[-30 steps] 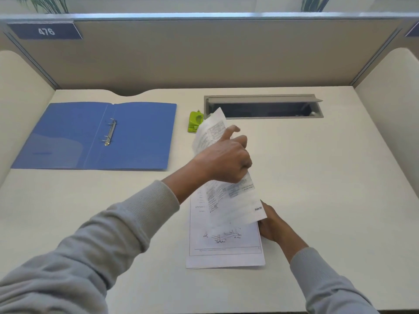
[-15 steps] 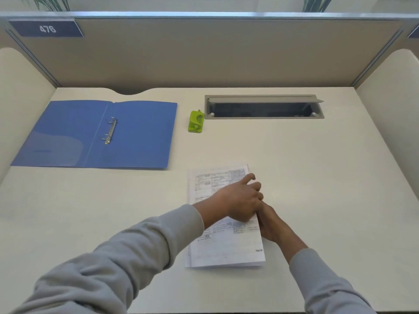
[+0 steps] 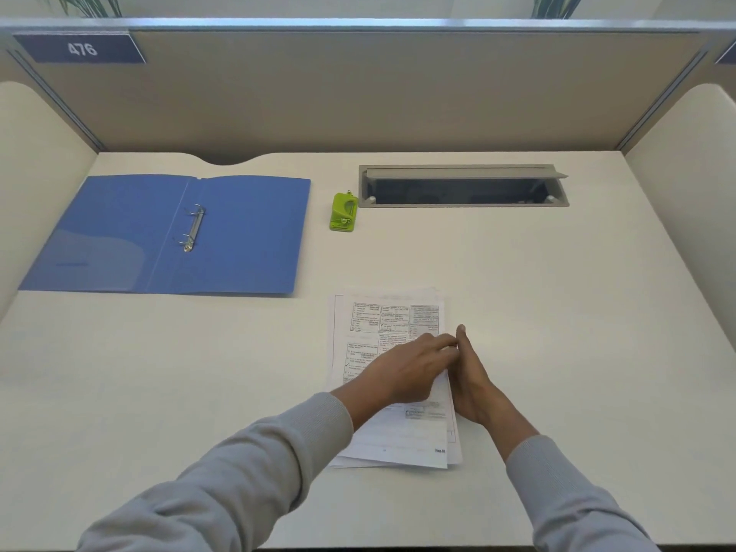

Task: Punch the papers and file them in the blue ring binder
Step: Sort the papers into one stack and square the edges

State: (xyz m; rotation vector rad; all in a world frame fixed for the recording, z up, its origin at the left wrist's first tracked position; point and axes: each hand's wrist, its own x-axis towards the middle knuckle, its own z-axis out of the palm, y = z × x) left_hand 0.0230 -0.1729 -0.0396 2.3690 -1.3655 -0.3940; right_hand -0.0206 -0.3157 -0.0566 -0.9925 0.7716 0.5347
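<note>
The left hand lies palm down on a stack of printed papers, fingers stretched out and relaxed, holding nothing, its fingertips reaching the stack's right edge. The right hand stands on its side against that same edge, fingers straight and together, pressing the sheets rather than gripping them; the two hands meet at the fingertips. Both arms wear grey sleeves.

The papers rest flat on the pale tabletop near the front, the sheets slightly fanned at the lower corners, and the top sheet shows printed boxes of text.

Further back and to the left, the blue ring binder lies open and flat, its metal rings showing along the spine with no sheet on them. Just right of the binder, apart from it, sits a small green hole punch, beside the left end of a grey cable recess set into the tabletop with its lid raised. A beige partition closes the back, carrying a plate numbered 476 at its upper left.
</note>
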